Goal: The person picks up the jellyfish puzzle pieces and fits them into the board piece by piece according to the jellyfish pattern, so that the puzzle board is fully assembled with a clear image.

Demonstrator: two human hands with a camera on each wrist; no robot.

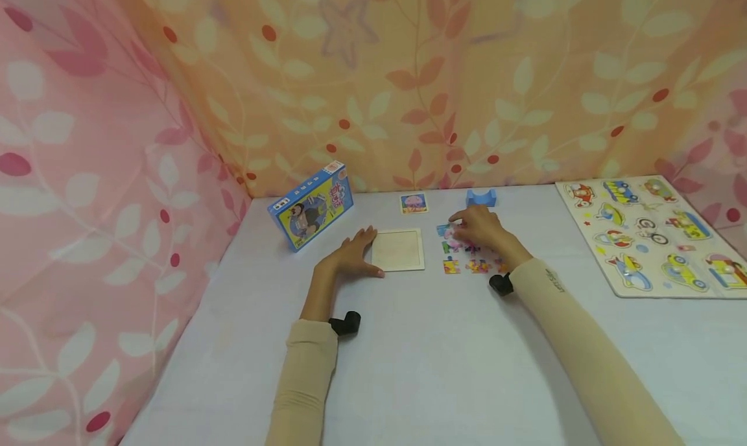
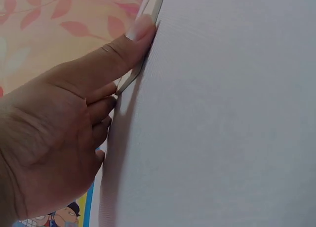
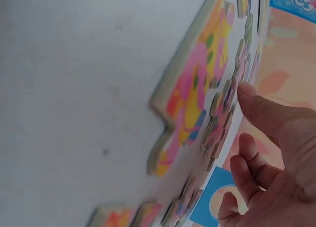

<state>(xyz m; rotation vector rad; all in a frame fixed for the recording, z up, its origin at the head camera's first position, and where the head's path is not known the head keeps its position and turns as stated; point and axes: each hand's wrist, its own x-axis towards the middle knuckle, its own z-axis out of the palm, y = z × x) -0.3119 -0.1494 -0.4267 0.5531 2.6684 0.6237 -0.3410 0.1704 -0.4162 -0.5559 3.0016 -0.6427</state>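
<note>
A square cream puzzle tray (image 1: 398, 250) lies on the table with its inside bare. My left hand (image 1: 349, 255) spreads along its left side, thumb at the lower edge and fingers by the upper corner; the left wrist view has the thumb (image 2: 140, 32) on the tray's rim. Right of the tray lie loose jigsaw pieces (image 1: 478, 266) in rough rows, printed in pink, yellow and blue. My right hand (image 1: 481, 229) hovers low over the upper pieces. Its thumb (image 3: 249, 96) is close to several pieces (image 3: 224, 116); no piece shows clearly in its grasp.
A blue and yellow box (image 1: 315, 206) stands behind my left hand. At the back lie a small picture card (image 1: 414, 203) and a blue notched holder (image 1: 481, 198). A large knob-puzzle board (image 1: 653, 235) lies to the right. Patterned curtains (image 1: 408, 83) enclose the table.
</note>
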